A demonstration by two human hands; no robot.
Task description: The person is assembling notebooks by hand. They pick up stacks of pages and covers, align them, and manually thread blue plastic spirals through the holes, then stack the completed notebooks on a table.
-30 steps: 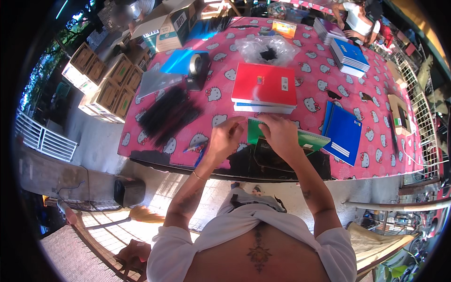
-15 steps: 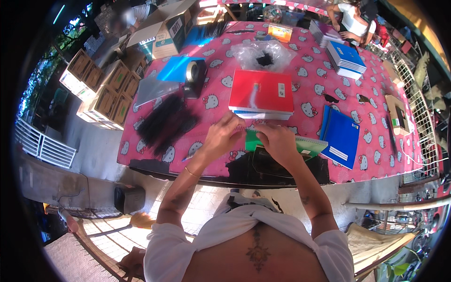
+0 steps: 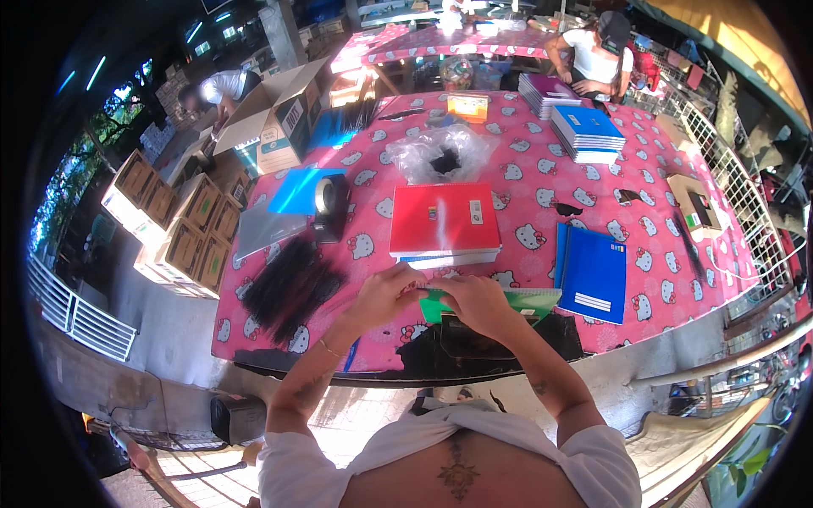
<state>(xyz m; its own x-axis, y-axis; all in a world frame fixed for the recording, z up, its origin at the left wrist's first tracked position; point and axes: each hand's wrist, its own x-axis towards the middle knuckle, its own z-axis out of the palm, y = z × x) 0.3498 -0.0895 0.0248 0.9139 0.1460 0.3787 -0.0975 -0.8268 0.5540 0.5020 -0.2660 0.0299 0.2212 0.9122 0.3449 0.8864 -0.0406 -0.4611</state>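
At the near edge of the table, my right hand [image 3: 478, 303] is closed over the left part of a green notebook [image 3: 542, 300], which stands tilted with its bound edge up. My left hand [image 3: 383, 298] has its fingers pinched together at the notebook's left end; whatever is between them is too small to make out. Under the notebook sits a dark box-like stand [image 3: 474, 339], partly hidden. Just beyond my hands lies a stack of red notebooks [image 3: 445, 220]. A bundle of thin black strands, like binding coils [image 3: 292, 288], lies left of my left hand.
Blue notebooks [image 3: 597, 275] lie to the right, with a blue stack [image 3: 589, 131] and a purple stack [image 3: 542, 93] behind. A black tape dispenser [image 3: 330, 212], a clear plastic bag [image 3: 440, 152] and a cardboard box [image 3: 279, 127] are farther back. One person sits at far right.
The view has tipped upward, so the table sits lower in the picture. Both hands stay at the green notebook's left end, their fingers now closer together.
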